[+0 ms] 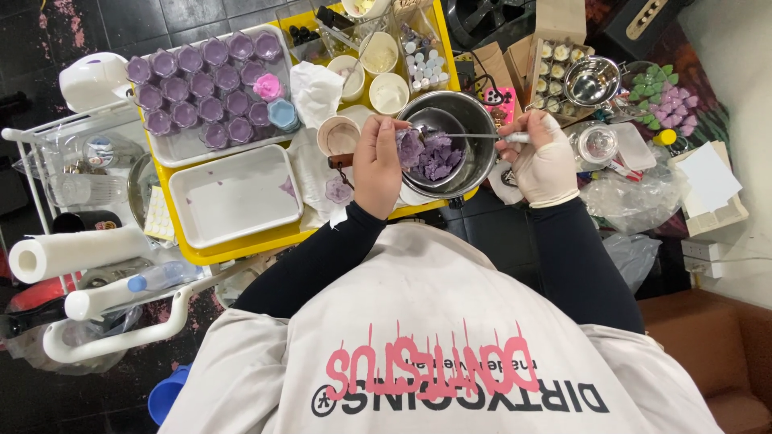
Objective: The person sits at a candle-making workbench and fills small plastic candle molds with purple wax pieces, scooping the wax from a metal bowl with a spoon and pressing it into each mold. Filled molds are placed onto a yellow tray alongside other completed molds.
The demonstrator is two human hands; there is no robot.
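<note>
Meanwhile, two hands work purple wax in a steel pot over the yellow desk.

At the pot [450, 120], the left hand [376, 161] is clenched around the wooden handle at its near-left rim, and the right hand [543, 165], in a pale glove, is grasping a metal spoon [474, 135] whose bowl reaches in among the purple wax lumps [430, 153] lying inside the pot. Left of the pot stand a small cup [338, 135], a tray of filled purple moulds [205, 84] and, nearer, an empty white tray [233, 195]. Risk, as I judge it: the pot overhangs the desk's near edge, so a hard push with the spoon could tip it or flick wax onto the white apron [434, 321] just below the pot.
</note>
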